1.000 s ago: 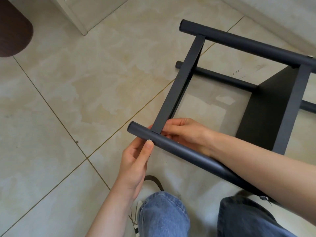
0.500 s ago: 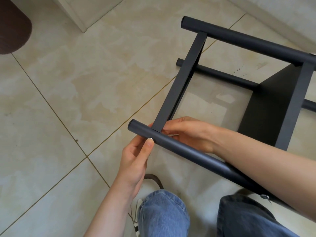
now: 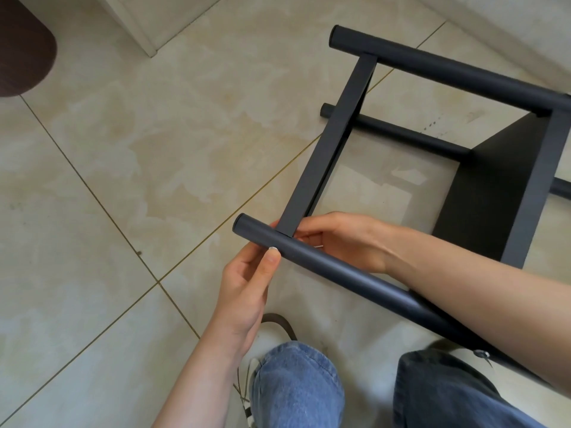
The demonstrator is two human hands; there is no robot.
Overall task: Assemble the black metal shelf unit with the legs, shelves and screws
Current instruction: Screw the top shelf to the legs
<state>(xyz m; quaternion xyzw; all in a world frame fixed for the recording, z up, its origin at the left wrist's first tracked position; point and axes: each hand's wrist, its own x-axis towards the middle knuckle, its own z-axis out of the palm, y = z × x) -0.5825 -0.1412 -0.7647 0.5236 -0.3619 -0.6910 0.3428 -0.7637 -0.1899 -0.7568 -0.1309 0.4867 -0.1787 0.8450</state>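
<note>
Knees: two legs in blue jeans [image 3: 296,384] fill the bottom edge, with a light shoe [image 3: 268,335] showing between them on the floor.
Left hand: the left hand [image 3: 247,285] comes up from below and holds the near leg [image 3: 333,270] of the shelf unit close to its free end, thumb laid along the near side of the tube, fingers curled behind it.
Near leg: a round black tube running from its capped end at centre frame down to the lower right, where it passes under the right forearm; a small silver screw [image 3: 482,354] shows near its lower end.
Right hand: the right hand [image 3: 343,239] reaches across from the right, fingertips gathered at the joint where the flat crossbar [image 3: 327,146] meets the near leg; whether they pinch something there I cannot tell.
Shelf unit: it lies on its side on the floor, partly assembled. The crossbar runs away from the hands to the far upper leg [image 3: 448,67]; a black shelf panel [image 3: 491,193] stands on edge at the right.
Lower leg: a third tube [image 3: 398,131] lies behind the crossbar, close to the floor.
Floor: beige tiles [image 3: 123,180] with thin gold grout lines.
Far left: a dark brown rounded object [image 3: 24,44] at the top corner, beside a white base edge [image 3: 136,29].
</note>
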